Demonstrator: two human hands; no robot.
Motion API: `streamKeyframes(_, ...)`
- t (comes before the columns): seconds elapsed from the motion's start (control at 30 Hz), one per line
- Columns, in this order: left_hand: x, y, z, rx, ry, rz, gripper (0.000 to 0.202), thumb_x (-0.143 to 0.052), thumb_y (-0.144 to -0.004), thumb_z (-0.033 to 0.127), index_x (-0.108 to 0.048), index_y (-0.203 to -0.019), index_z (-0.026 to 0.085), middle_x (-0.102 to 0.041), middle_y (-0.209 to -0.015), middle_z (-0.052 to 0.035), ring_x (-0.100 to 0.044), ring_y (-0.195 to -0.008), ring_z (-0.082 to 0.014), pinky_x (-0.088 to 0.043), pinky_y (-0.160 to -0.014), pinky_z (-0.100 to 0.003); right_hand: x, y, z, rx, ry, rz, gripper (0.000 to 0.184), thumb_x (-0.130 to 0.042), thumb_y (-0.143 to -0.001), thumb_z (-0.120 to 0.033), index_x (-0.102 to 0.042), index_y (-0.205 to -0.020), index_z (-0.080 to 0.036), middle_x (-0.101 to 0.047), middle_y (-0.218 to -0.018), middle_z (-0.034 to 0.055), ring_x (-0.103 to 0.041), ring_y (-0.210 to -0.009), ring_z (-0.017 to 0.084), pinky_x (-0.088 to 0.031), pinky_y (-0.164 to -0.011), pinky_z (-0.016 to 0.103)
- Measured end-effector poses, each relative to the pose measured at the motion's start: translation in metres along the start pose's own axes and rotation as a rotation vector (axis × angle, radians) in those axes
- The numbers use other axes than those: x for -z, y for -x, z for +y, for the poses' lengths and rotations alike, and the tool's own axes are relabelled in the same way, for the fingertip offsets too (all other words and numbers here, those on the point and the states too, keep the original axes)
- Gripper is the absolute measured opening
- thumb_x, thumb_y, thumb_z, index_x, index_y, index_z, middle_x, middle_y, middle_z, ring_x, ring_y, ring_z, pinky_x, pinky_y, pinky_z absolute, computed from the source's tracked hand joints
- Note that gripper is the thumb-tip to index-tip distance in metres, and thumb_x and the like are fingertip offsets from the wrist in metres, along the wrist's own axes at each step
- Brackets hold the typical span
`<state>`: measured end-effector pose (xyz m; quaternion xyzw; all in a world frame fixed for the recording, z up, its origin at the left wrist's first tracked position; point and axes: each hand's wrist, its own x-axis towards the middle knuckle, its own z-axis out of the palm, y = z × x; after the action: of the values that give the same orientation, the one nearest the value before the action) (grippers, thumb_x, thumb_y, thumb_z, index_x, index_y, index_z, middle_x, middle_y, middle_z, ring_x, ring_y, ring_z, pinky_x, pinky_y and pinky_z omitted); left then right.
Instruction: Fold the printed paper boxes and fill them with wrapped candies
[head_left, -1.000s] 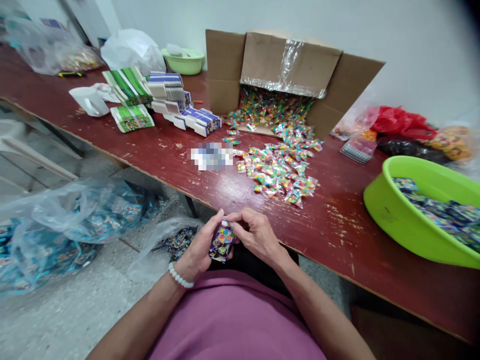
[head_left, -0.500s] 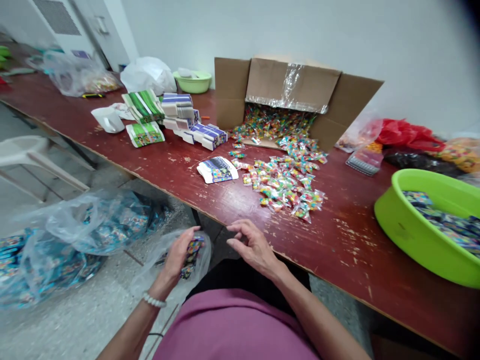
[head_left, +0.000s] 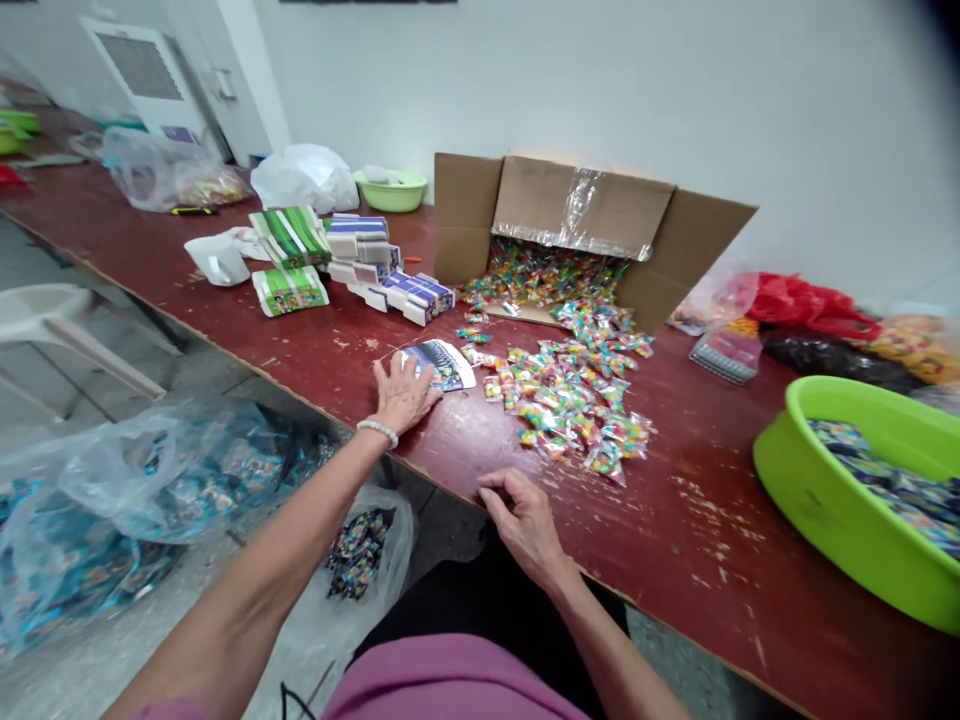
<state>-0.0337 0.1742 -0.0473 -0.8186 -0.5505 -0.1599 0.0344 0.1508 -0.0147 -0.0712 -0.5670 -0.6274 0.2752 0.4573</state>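
Flat printed card [head_left: 448, 363] lies on the red table [head_left: 675, 540], directly ahead of the left hand [head_left: 401, 395] and partly under its fingertips. That hand is spread, palm down, with fingers pressing the card's near-left end; nothing is pinched. The card's long axis runs roughly along the table's front edge, extending rightward from the fingers. The right hand [head_left: 525, 515] rests at the table edge, well apart from the card, fingers loosely curled and empty as far as can be seen; the left hand is the nearer one. Just right of the card lies a heap of candy packets [head_left: 570, 400], spilling from a tipped cardboard box [head_left: 585, 215]. A green basin [head_left: 825, 480] sits far right.
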Motion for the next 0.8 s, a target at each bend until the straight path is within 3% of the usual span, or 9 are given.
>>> streamKeyframes(0.1,-0.001,-0.007,-0.007,-0.005,0.016,-0.025,0.041,-0.058,-0.089,0.045,-0.061,-0.120,0.019,-0.052,-0.134,-0.0216,-0.037,-0.128,-0.0404,-0.022,-0.104,-0.064,-0.001,-0.002,0.000,0.009,-0.013,0.004,0.011,-0.058,-0.089,-0.026,-0.069,-0.089,-0.023,-0.070,-0.084,0.0053,-0.066,-0.078,0.021,-0.050,-0.072,0.032)
streamKeyframes(0.33,0.008,-0.014,-0.005,0.077,0.163,0.002,0.046,-0.073,-0.075,0.040,-0.057,-0.110,0.016,-0.055,-0.124,-0.0206,-0.042,-0.120,-0.0392,-0.027,-0.101,-0.054,-0.002,-0.004,0.000,0.004,-0.045,0.005,0.011,-0.059,-0.089,-0.027,-0.069,-0.087,-0.023,-0.070,-0.082,0.0052,-0.065,-0.076,0.021,-0.051,-0.072,0.032)
streamKeyframes(0.43,0.010,-0.007,0.000,0.132,0.301,0.016,0.029,-0.065,-0.080,0.034,-0.056,-0.104,0.019,-0.064,-0.106,-0.0133,-0.055,-0.108,-0.0335,-0.037,-0.094,-0.047,0.000,-0.004,0.001,-0.007,-0.055,0.014,0.011,-0.059,-0.088,-0.027,-0.070,-0.086,-0.023,-0.070,-0.082,0.0051,-0.065,-0.077,0.021,-0.052,-0.074,0.033)
streamKeyframes(0.53,0.017,0.017,0.009,0.164,0.461,0.013,0.019,-0.058,-0.085,0.036,-0.052,-0.097,0.022,-0.067,-0.090,-0.0038,-0.064,-0.087,-0.0228,-0.046,-0.079,-0.034,0.002,-0.006,0.002,-0.150,-0.159,0.029,0.016,-0.061,-0.085,-0.031,-0.068,-0.095,-0.021,-0.068,-0.083,0.0038,-0.063,-0.069,0.018,-0.053,-0.064,0.030)
streamKeyframes(0.6,0.025,0.044,0.020,0.194,0.667,-0.006,0.024,-0.062,-0.083,0.041,-0.050,-0.093,0.022,-0.067,-0.085,-0.0005,-0.065,-0.076,-0.0180,-0.049,-0.070,-0.027,0.003,-0.008,0.001,-0.324,-0.340,0.045,0.034,-0.063,-0.083,-0.038,-0.062,-0.112,-0.021,-0.067,-0.095,0.0045,-0.059,-0.061,0.014,-0.051,-0.052,0.026)
streamKeyframes(0.63,0.028,0.058,0.027,0.239,0.870,-0.029,0.028,-0.066,-0.081,0.043,-0.050,-0.090,0.022,-0.067,-0.083,0.0003,-0.065,-0.072,-0.0167,-0.049,-0.066,-0.026,0.004,-0.009,-0.001,-0.394,-0.443,0.057,0.044,-0.065,-0.082,-0.042,-0.057,-0.121,-0.022,-0.066,-0.104,0.0057,-0.059,-0.061,0.012,-0.049,-0.048,0.024)
streamKeyframes(0.7,0.036,0.088,0.042,0.364,1.218,-0.088,0.035,-0.075,-0.074,0.043,-0.051,-0.086,0.021,-0.067,-0.077,0.0020,-0.064,-0.066,-0.0149,-0.050,-0.062,-0.025,0.003,-0.010,-0.007,-0.451,-0.623,0.069,0.054,-0.067,-0.081,-0.045,-0.051,-0.128,-0.024,-0.064,-0.116,0.0074,-0.063,-0.069,0.012,-0.051,-0.052,0.022)
streamKeyframes(0.8,0.045,0.122,0.063,0.499,1.446,-0.146,0.038,-0.083,-0.068,0.038,-0.052,-0.082,0.020,-0.066,-0.072,0.0043,-0.062,-0.059,-0.0120,-0.049,-0.057,-0.022,0.001,-0.010,-0.018,-0.416,-0.768,0.063,0.050,-0.070,-0.081,-0.045,-0.052,-0.122,-0.023,-0.068,-0.108,0.0061,-0.066,-0.079,0.015,-0.056,-0.063,0.024)
